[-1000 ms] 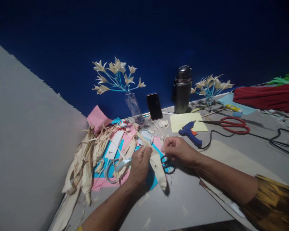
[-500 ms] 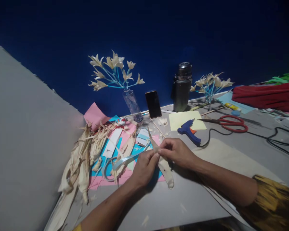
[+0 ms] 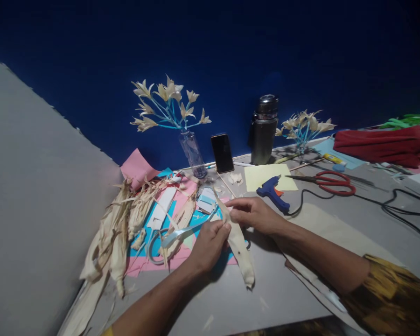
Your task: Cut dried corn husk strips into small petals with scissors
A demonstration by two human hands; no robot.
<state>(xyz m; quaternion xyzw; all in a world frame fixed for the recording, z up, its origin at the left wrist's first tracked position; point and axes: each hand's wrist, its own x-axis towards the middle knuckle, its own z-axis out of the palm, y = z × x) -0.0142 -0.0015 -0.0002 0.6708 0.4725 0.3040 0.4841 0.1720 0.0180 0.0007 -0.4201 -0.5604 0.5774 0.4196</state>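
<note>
Both my hands hold one long pale corn-husk strip (image 3: 240, 249) above the grey table (image 3: 336, 219). My left hand (image 3: 210, 242) pinches it near the middle, and a light blue ribbon (image 3: 182, 232) trails left from those fingers. My right hand (image 3: 254, 213) grips the husk's upper part with closed fingers. The husk's lower end hangs down toward the table's front. Blue-handled scissors lie mostly hidden under my hands.
A heap of dry husks (image 3: 122, 228) lies left on pink and blue paper (image 3: 150, 261). Behind stand a vase of husk flowers (image 3: 192, 151), a phone (image 3: 222, 153), a metal flask (image 3: 264, 130), a blue glue gun (image 3: 273, 193), red scissors (image 3: 331, 182) and red cloth (image 3: 381, 145).
My right hand moved from beside the scissors to the husk and gripped it. The husk now hangs longer and lower between both hands.
</note>
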